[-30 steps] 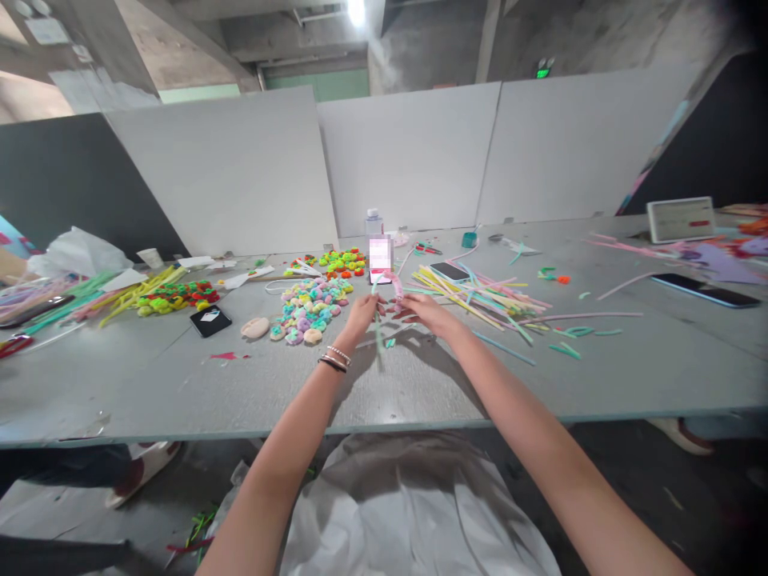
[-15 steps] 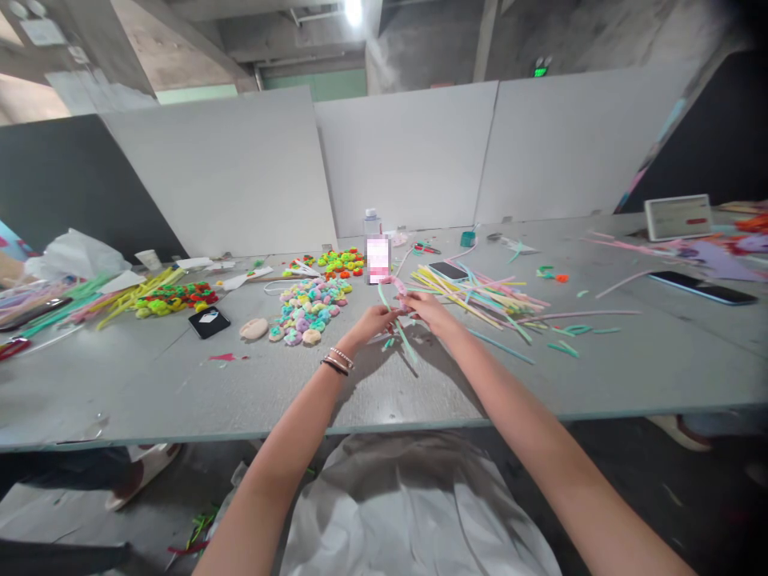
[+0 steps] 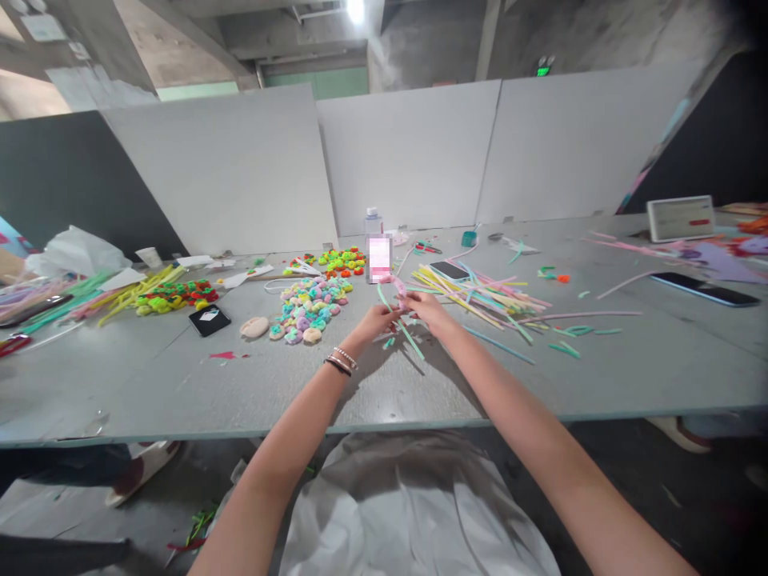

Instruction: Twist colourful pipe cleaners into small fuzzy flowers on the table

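Note:
Over the middle of the table my left hand (image 3: 378, 322) and my right hand (image 3: 426, 310) meet with their fingers closed. A mint green pipe cleaner (image 3: 413, 342) runs slantwise through the left fingers, its lower end pointing down toward me. Pinched in the right fingers is a pink pipe cleaner piece (image 3: 400, 286) that curves up and to the left. Where the two cross, the fingertips hide the detail. Loose pipe cleaners (image 3: 480, 296) in pastel colours lie just right of my hands. Left of them sits a heap of small pastel coils (image 3: 312, 310).
Behind my hands stands a bottle (image 3: 372, 220), partly blurred out. A phone (image 3: 449, 271) lies by the loose stems, another phone (image 3: 705, 289) at far right. Red-handled scissors (image 3: 428, 248) are at the back. A black square case (image 3: 210, 321) and red-green coils (image 3: 177, 298) lie left.
The lower end of the green pipe cleaner has swung slightly to the right. Both hands stay nearly in the same place, fingers still closed.

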`<state>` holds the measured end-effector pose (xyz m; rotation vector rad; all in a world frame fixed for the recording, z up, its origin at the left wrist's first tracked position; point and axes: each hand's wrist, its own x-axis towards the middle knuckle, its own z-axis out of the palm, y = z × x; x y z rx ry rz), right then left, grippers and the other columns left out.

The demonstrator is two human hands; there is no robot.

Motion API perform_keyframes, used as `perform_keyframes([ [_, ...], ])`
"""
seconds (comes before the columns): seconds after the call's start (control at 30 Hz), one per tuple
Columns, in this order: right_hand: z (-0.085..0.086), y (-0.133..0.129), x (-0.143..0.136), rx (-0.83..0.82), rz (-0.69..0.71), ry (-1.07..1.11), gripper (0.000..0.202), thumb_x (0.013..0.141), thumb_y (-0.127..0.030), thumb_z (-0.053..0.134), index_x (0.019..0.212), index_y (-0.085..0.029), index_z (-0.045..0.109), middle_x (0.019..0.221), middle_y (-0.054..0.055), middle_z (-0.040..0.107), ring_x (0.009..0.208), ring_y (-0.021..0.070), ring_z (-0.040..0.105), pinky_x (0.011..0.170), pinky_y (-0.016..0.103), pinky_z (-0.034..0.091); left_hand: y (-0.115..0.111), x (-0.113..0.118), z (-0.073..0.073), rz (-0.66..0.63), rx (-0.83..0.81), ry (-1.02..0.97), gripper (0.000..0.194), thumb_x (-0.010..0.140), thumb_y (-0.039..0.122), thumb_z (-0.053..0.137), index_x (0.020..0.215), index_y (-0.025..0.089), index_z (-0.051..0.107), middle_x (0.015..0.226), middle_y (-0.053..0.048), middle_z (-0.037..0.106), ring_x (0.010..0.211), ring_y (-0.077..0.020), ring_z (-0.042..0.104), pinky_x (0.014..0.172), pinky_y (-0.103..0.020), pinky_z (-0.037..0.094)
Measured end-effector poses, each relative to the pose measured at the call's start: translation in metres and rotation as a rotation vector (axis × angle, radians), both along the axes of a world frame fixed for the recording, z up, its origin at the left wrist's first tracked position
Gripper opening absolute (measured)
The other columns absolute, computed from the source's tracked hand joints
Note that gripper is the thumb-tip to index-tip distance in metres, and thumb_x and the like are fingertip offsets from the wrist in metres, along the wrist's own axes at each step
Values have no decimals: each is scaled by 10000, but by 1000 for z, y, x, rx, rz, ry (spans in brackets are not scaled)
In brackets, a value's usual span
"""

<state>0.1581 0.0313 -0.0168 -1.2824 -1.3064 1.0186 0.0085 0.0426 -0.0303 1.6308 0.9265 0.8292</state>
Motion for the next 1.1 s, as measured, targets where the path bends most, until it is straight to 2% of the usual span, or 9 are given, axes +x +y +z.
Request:
perform_keyframes([
  [0.27,-1,-1,6,-17,118,9,334,724,-477,658,939,-223,693,896,38,695,759,150,588,614,253,372,-8,-3,11,10,-40,-128,257,769,376,650,869,141,618,729,-29,641,546,-64,514,515,-191,350],
  [0.4,1,-2,8,-23,193,-52,404,699,-551,677,929,-219,695,888,35,694,752,152,595,630,263,372,-5,-5,9,33,-52,-183,237,778,360,645,866,142,611,715,-5,611,544,-56,500,527,-191,354],
  [0.57,3,-3,9,-5,192,-80,417,683,-574,686,852,-193,675,794,30,682,738,156,594,631,262,357,-1,-6,7,21,-51,-181,257,773,376,648,874,141,620,736,-9,619,561,-57,511,531,-192,348],
  [0.8,5,-4,12,-34,145,-46,377,686,-532,698,864,-201,686,865,41,692,755,159,598,642,266,359,-10,-8,16,-3,-65,-165,291,746,394,674,865,134,620,735,-9,603,583,-62,510,554,-198,359],
  [1.1,10,-8,12,-43,139,-52,306,744,-459,654,892,-194,693,856,36,682,752,143,580,658,262,357,-11,-8,16,-35,-85,-159,338,714,434,694,863,141,618,736,-9,607,582,-60,505,556,-199,354],
])
